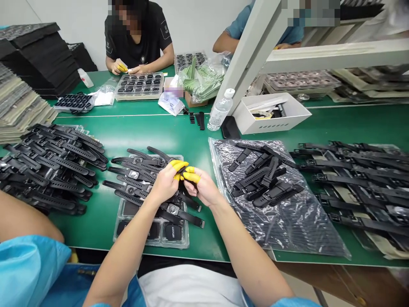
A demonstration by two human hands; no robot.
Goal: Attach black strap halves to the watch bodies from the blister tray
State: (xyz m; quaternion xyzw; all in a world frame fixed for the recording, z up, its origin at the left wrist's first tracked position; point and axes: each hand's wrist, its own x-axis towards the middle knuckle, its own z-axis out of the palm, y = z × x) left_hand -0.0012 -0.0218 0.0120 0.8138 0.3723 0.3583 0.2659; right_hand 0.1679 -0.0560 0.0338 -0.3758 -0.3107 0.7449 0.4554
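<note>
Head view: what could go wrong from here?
The small black piece between the left hand and right hand could slip and get lost among the dark watches.
Watch straps overhang the tray; the right forearm crossing above might snag them.
The bottle, beside the phone, could tip if knocked.

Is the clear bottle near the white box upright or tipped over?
Upright: the clear bottle stands on its base on the green table, with its white cap uppermost, beside the white box.
</note>
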